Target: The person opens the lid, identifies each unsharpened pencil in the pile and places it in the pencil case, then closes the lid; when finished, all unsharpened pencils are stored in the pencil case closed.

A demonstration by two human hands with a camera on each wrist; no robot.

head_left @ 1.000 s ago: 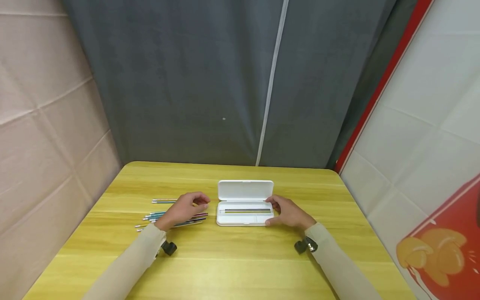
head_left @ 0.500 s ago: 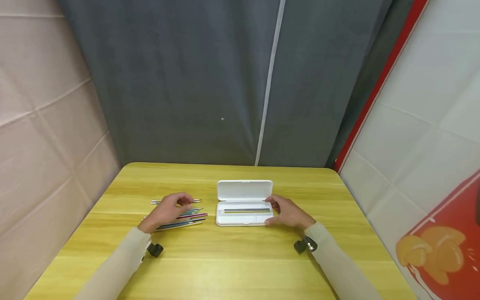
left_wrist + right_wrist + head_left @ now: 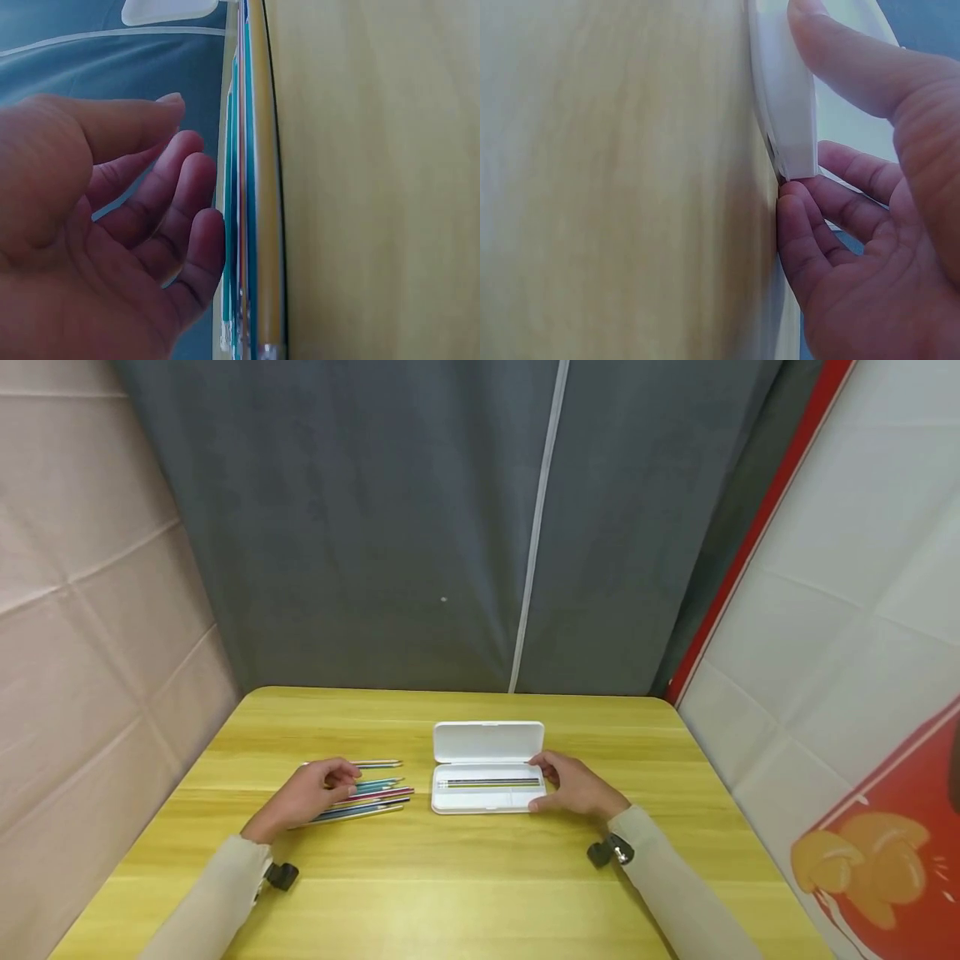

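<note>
The white case sits open at the centre of the frame, lid tipped back, a few pencils lying in its tray, and my right hand grips its right end, thumb on the near edge and fingers curled round the far corner. Just left of it the loose pencils lie in a row, and my left hand rests over their left ends, fingers relaxed and gently bent, gripping nothing that I can see. All of it sits on the yellow table, grey curtain behind.
</note>
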